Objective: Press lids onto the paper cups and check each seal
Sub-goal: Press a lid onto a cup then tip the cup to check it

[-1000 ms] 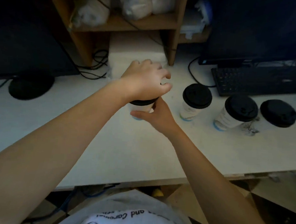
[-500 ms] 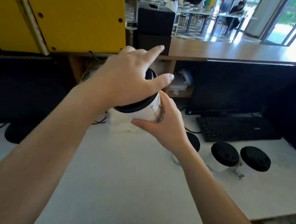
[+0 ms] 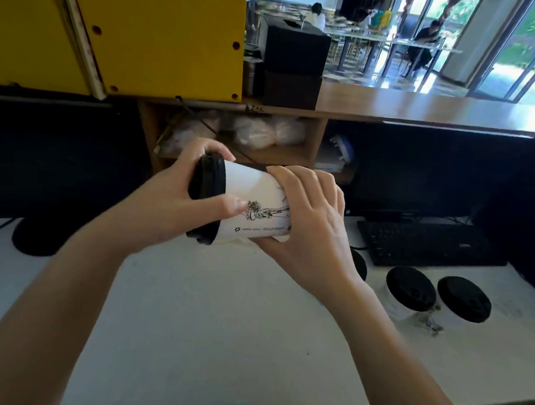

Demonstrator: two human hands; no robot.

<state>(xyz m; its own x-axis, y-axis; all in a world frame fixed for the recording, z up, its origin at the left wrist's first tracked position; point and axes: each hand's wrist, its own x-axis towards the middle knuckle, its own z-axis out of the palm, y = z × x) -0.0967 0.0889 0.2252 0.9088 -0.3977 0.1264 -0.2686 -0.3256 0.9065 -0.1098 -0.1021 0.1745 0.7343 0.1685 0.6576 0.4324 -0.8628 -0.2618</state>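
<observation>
Head view, from the left: a dark monitor stand [image 3: 35, 238] sits on the pale worktop [image 3: 221, 324], with a yellow panel [image 3: 164, 33] hanging above it. Next comes the left hand [image 3: 162, 208], raised over the worktop. Its fingers [image 3: 200, 148] are curled round the black lid [image 3: 205, 198], and the thumb lies across the lid's rim onto the cup wall. The paper cup [image 3: 254, 198] is white with a black line drawing and is held on its side in the air between both hands, clear of the worktop. The lid end points left and the base end points right. The right hand [image 3: 314, 227] grasps the base end, its fingers [image 3: 295, 185] wrapped over the top of the cup wall. Behind the hands, a wooden shelf [image 3: 310, 155] holds pale bags.

Just beside the right wrist, a lidded cup [image 3: 359, 266] shows only in part. Further right, two more lidded cups [image 3: 409, 289] [image 3: 464, 299] stand close together on the worktop. A black keyboard [image 3: 426, 243] lies behind them.
</observation>
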